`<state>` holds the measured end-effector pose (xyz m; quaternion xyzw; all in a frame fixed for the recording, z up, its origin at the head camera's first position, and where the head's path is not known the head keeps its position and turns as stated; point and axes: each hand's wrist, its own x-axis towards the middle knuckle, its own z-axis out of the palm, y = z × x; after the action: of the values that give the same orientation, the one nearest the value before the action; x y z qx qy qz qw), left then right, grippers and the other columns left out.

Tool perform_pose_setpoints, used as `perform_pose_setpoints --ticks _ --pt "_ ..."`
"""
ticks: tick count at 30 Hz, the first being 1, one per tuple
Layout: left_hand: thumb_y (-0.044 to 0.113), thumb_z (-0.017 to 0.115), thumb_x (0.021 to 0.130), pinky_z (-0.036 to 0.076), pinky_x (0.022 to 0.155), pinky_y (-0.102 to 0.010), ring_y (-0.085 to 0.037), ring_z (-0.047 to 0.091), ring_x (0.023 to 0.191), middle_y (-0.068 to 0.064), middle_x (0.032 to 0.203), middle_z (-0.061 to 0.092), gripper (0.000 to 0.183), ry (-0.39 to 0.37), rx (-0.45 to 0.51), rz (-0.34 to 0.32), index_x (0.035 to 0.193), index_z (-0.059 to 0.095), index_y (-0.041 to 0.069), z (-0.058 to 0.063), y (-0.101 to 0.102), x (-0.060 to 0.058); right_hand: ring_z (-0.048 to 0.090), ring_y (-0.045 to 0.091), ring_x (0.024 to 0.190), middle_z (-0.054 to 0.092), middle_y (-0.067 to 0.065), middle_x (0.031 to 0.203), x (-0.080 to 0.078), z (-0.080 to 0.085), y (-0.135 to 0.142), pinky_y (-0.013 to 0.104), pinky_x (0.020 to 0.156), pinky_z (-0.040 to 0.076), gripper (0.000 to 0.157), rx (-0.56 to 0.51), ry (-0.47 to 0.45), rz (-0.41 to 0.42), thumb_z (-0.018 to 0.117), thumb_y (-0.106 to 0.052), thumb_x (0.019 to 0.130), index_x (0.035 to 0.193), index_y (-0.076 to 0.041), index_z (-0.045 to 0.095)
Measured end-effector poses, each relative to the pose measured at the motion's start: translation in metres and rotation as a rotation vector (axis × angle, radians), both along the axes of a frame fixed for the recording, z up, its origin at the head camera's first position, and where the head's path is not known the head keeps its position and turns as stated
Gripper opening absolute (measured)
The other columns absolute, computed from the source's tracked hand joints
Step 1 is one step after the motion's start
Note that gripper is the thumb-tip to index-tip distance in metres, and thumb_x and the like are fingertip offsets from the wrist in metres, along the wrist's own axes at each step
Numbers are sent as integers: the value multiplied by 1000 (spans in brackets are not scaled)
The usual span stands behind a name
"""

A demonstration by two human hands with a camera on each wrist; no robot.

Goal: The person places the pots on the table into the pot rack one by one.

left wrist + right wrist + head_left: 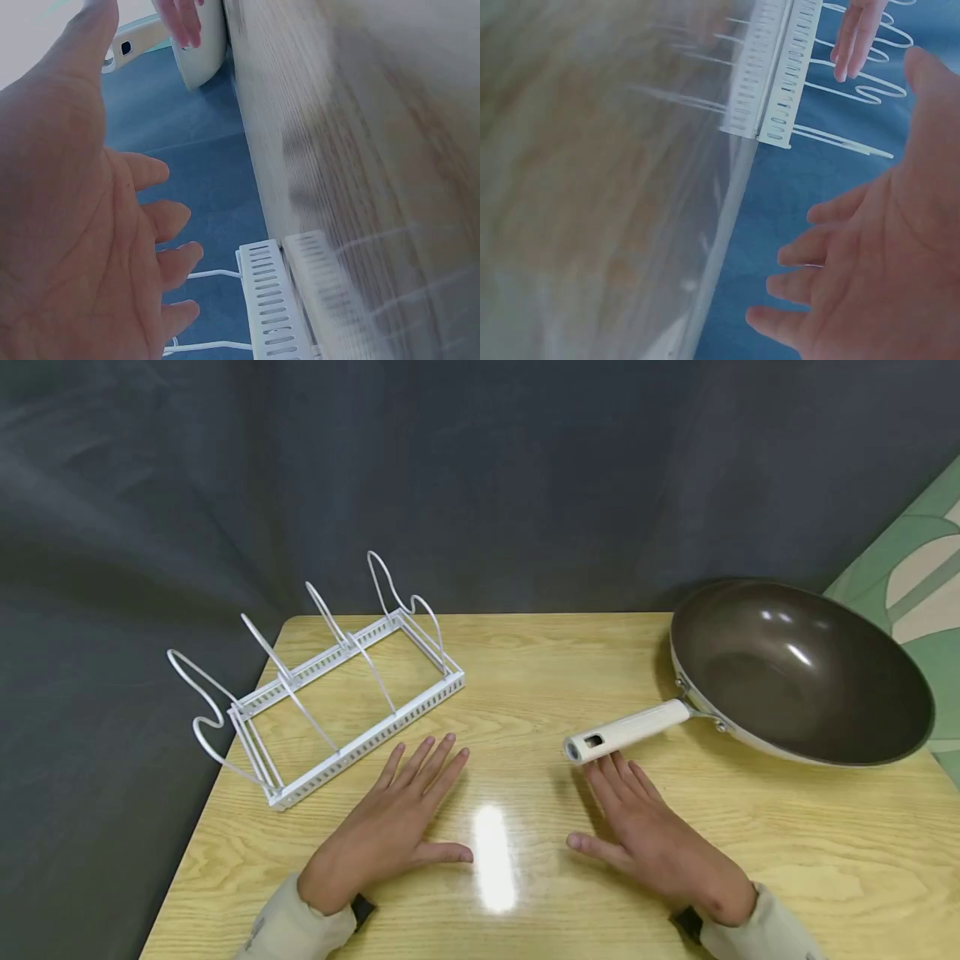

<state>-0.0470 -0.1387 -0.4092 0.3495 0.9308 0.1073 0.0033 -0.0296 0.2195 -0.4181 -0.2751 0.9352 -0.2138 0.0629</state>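
My left hand is held with straight fingers and spread thumb, near the front rail of a white wire rack. The rack stands on the left of the table, with several upright wire loops on a slotted rectangular frame. My right hand has its fingers extended too, the tips just below the end of a pan handle; contact cannot be made out. That cream handle belongs to a wok with a dark brown inside, at the right. Nothing is gripped in the left wrist view's palm or the right wrist view's palm.
A pale wood-grain table lies under everything, with a bright light reflection near its front middle. Dark cloth hangs behind and to the left. Green and cream patterned material shows at the right edge, behind the wok.
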Motion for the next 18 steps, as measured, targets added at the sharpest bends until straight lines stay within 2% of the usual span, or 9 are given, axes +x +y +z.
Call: perform_pose_setpoints --ticks 5,12,15,18 --pt "83 45 88 4 122 -56 -31 2 156 -13 171 7 109 -17 7 0 166 13 14 1 1 -2 -6 36 155 -9 11 171 -5 -1 3 50 123 3 93 -131 -56 5 62 -42 104 166 -15 -3" --pt "81 43 91 5 123 -55 -30 1 155 -12 171 4 106 -19 -3 -4 166 8 15 2 7 -7 -8 37 154 -14 10 170 -14 -2 7 23 119 -4 91 -319 -104 43 63 -21 105 165 -15 -6" --pt "81 41 91 5 123 -54 -30 1 155 -10 171 1 105 -35 -7 -4 167 6 16 3 10 -10 -9 37 154 -16 9 170 -16 -2 9 18 116 -3 90 -373 -156 38 60 -18 106 165 -18 -8" --pt "80 41 93 9 122 -56 -32 7 155 -7 171 -1 103 -61 3 3 167 5 18 4 13 -12 -9 36 154 -15 10 169 -18 -3 12 14 115 -2 87 -399 -207 19 56 -18 108 165 -22 -10"
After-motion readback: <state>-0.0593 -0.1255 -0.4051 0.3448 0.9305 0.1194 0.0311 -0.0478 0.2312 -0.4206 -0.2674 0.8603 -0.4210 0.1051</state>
